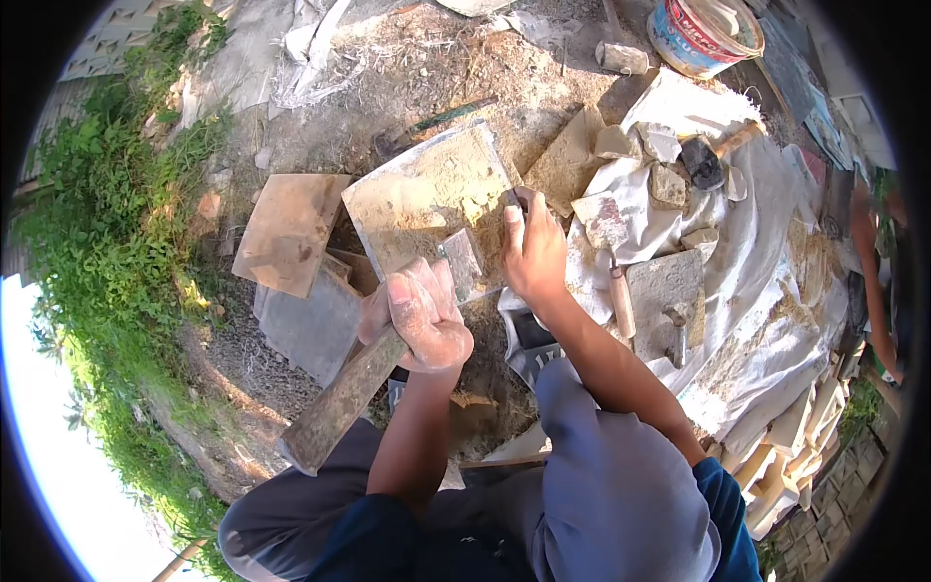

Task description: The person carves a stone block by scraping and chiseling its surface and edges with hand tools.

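Wooden-handled tool (344,400) clamped in it, the left hand (425,315) is beside the dusty slab (417,189), whose right edge the right hand (535,250) grips, and a bucket (690,44), contents unclear, stands far right.

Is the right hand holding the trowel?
No, the right hand is at the tile's edge, while the trowel lies apart from it.

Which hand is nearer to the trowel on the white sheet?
The right hand is nearer, at the edge of the slab, just left of the trowel; the left hand grips a wooden handle, farther left.
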`<state>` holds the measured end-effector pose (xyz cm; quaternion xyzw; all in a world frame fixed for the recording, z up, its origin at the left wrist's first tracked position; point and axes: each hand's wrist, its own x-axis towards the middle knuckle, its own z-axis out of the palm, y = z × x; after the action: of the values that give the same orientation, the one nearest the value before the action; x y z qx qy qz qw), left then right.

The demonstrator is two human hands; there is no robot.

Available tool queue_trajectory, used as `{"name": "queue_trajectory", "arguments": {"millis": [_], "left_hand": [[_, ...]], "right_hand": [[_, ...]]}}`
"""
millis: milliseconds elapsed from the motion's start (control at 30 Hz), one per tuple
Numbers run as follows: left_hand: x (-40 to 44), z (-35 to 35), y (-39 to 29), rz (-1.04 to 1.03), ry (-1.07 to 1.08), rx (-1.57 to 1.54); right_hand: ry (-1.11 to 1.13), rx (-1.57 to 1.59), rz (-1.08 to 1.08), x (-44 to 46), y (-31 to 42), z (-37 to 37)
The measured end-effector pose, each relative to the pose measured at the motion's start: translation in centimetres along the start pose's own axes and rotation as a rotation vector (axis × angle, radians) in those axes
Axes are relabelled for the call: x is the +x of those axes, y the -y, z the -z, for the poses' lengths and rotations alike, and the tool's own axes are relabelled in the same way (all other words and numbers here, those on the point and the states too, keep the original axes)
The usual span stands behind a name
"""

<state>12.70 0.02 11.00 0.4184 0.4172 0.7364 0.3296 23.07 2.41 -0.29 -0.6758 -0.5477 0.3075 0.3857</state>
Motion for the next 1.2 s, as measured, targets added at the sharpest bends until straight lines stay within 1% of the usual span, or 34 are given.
{"name": "queue_trajectory", "arguments": {"millis": [33,100,167,200,233,267,333,367,433,467,500,567,600,667,700,767,833,867,900,933,1000,1033,1100,1133,1167,1200], "left_hand": [[0.2,-0.1,0.8,0.039,0.032,0.148],[0.3,-0.4,0.4,0.147,-0.096,0.052],[0.0,0.4,-0.6,0.099,-0.005,-0.221],[-0.3,0.3,-0.5,0.068,0.023,-0.208],[-0.7,0.4,0.0,0.079,0.018,-0.203],[-0.5,0.6,1.1,0.062,-0.053,0.030],[0.5,-0.8,0.2,0.155,-0.102,0.109],[0.2,-0.4,0.0,0.151,-0.105,0.108],[-0.4,0.4,0.0,0.122,0.006,-0.056],[-0.6,0.3,1.2,0.034,-0.030,0.177],[0.0,0.0,0.6,0.093,-0.002,0.126],[0.3,-1.0,0.4,0.160,-0.199,-0.061],[0.3,-0.9,0.6,0.159,-0.195,-0.065],[0.0,0.0,0.7,0.089,-0.048,-0.017],[0.6,-0.4,0.9,0.088,-0.028,0.017],[1.2,-0.5,0.7,0.188,-0.163,0.020],[0.7,0.5,0.0,0.089,0.048,-0.180],[0.1,0.9,0.5,0.092,0.066,-0.173],[-0.4,1.0,0.8,0.109,0.063,-0.165],[-0.3,0.6,1.6,0.083,-0.081,0.001],[0.1,0.2,1.3,0.140,-0.182,0.092],[0.0,0.3,1.2,0.130,-0.186,0.084],[-0.3,0.5,1.0,0.167,-0.084,-0.135],[0.0,0.7,0.9,0.156,-0.023,-0.098],[0.1,0.7,0.5,0.146,-0.030,-0.100],[0.2,0.6,0.3,0.119,-0.010,-0.146]], "right_hand": [[-0.024,0.000,0.037,-0.4,0.2,0.0],[-0.013,-0.037,0.038,-0.3,0.1,-0.2],[-0.046,0.015,0.062,-0.3,-0.5,-0.5],[-0.040,-0.004,0.060,-0.3,-0.6,-0.5],[-0.032,-0.006,0.050,-0.9,-0.6,-0.5],[-0.029,-0.016,0.048,-0.8,-0.5,-0.5],[-0.035,0.024,0.049,-0.3,-0.5,-0.6],[-0.035,0.025,0.054,-0.3,-0.6,-0.8],[-0.052,-0.011,0.070,-0.1,0.0,-0.4],[0.041,-0.041,-0.037,-0.4,0.0,0.1],[0.047,-0.044,-0.039,-0.8,-0.1,-0.1],[-0.022,-0.002,0.042,-0.3,-0.4,-0.5],[-0.009,0.005,0.031,-0.3,-0.2,-0.3],[0.004,-0.012,-0.002,-0.1,-0.3,-0.1],[0.035,-0.029,-0.019,-0.4,-0.1,0.0],[0.036,-0.023,-0.006,-0.3,-0.1,-0.2],[0.044,-0.006,-0.039,-0.2,-0.1,-0.1],[0.044,-0.022,-0.026,-0.3,-0.3,-0.1],[0.053,-0.025,-0.044,-0.9,-0.4,0.0],[0.063,-0.025,-0.052,-0.7,-0.2,0.0],[0.071,-0.025,-0.044,-0.3,0.2,0.0],[0.088,-0.033,-0.043,0.1,0.2,0.1],[0.109,-0.045,-0.082,-0.3,0.1,0.3],[0.084,-0.095,-0.085,-0.4,0.0,0.0],[0.087,-0.094,-0.073,-0.5,0.1,-0.2],[0.033,-0.060,-0.011,-0.1,0.3,-0.2]]}}
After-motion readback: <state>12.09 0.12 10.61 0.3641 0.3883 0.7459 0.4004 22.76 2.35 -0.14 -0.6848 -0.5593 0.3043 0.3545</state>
